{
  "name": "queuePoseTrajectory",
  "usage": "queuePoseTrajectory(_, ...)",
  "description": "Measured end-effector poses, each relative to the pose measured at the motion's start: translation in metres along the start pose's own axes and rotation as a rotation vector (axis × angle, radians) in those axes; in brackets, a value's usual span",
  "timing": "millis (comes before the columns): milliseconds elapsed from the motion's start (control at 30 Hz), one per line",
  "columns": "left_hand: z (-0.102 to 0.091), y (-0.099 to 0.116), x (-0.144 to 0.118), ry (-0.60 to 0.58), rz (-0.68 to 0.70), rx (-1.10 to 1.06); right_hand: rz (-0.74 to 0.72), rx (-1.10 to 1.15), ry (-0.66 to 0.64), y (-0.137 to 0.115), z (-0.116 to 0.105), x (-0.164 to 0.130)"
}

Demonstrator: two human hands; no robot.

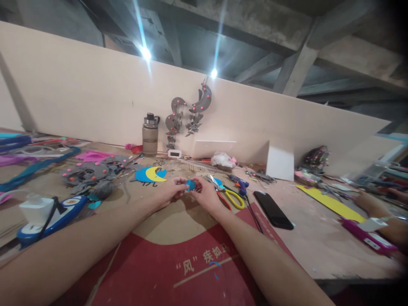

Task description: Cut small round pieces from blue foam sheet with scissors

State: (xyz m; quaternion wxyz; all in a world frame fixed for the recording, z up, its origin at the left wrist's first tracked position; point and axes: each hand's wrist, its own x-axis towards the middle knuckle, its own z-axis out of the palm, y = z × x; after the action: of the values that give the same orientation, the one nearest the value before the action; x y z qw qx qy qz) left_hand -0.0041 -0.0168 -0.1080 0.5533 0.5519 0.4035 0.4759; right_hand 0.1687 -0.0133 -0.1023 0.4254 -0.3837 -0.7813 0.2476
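Both my hands meet over the brown and red cardboard sheet (153,233), pinching a small blue craft piece (190,185) between the fingertips. My left hand (174,191) grips its left side, and my right hand (204,193) has its right side. The piece is too small to make out its exact shape. Just right of my right hand lie scissors with yellow and red handles (235,199), their blades by a scrap of blue. A blue glue gun (239,185) rests behind them. Beyond my left hand is a blue cutout with a yellow crescent moon (155,174).
A black phone (273,210) lies to the right. A blue power strip (52,221) with a white plug and grey felt pieces (86,172) are at left. A water bottle (150,136) stands by the board. Another person's arm (372,206) is at far right near a magenta power strip (368,238).
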Motion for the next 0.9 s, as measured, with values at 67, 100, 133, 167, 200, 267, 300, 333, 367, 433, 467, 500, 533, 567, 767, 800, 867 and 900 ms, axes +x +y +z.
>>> queuePoseTrajectory(67,0.000,0.003,-0.002,-0.022,-0.012,-0.022,0.004,0.039,-0.005,0.001,0.000,0.000)
queuePoseTrajectory(100,0.000,0.003,-0.003,-0.026,-0.026,-0.024,0.003,0.046,-0.005,0.001,0.000,0.001)
queuePoseTrajectory(133,0.000,0.004,-0.004,-0.022,-0.037,-0.019,0.004,0.049,-0.002,0.001,0.001,0.001)
queuePoseTrajectory(167,0.000,0.004,-0.004,-0.013,-0.042,-0.009,0.008,0.052,0.003,0.002,0.002,0.001)
queuePoseTrajectory(200,0.000,0.003,-0.004,0.000,-0.037,0.001,0.013,0.059,0.008,0.003,0.002,0.001)
queuePoseTrajectory(267,0.000,0.002,-0.003,0.023,-0.013,0.005,0.023,0.082,0.018,0.004,0.004,0.002)
queuePoseTrajectory(300,0.000,0.001,-0.002,0.032,0.003,-0.004,0.029,0.099,0.020,0.005,0.005,0.002)
queuePoseTrajectory(333,-0.001,0.000,-0.001,0.037,0.016,-0.018,0.037,0.116,0.025,0.005,0.005,0.003)
queuePoseTrajectory(367,-0.001,-0.001,0.000,0.039,0.022,-0.035,0.049,0.128,0.031,0.005,0.005,0.004)
queuePoseTrajectory(433,-0.001,-0.002,0.002,0.034,0.034,-0.060,0.081,0.130,0.049,0.006,0.004,0.005)
queuePoseTrajectory(467,-0.001,-0.003,0.003,0.027,0.043,-0.064,0.096,0.123,0.058,0.007,0.004,0.006)
queuePoseTrajectory(500,-0.001,-0.003,0.004,0.018,0.054,-0.064,0.109,0.113,0.067,0.008,0.003,0.006)
queuePoseTrajectory(533,-0.002,-0.004,0.004,0.010,0.064,-0.061,0.120,0.106,0.071,0.009,0.002,0.007)
queuePoseTrajectory(567,-0.002,-0.004,0.004,0.003,0.070,-0.057,0.129,0.107,0.071,0.010,0.002,0.007)
queuePoseTrajectory(767,-0.001,-0.003,0.001,-0.024,0.013,-0.059,0.217,0.192,0.039,0.014,0.002,0.009)
queuePoseTrajectory(800,-0.001,-0.003,0.000,-0.019,0.001,-0.042,0.229,0.208,0.033,0.013,0.003,0.009)
queuePoseTrajectory(867,-0.001,-0.004,0.000,-0.002,-0.004,0.001,0.250,0.242,0.018,0.012,0.003,0.010)
queuePoseTrajectory(900,-0.001,-0.005,0.001,0.005,0.002,0.017,0.260,0.259,0.011,0.012,0.003,0.010)
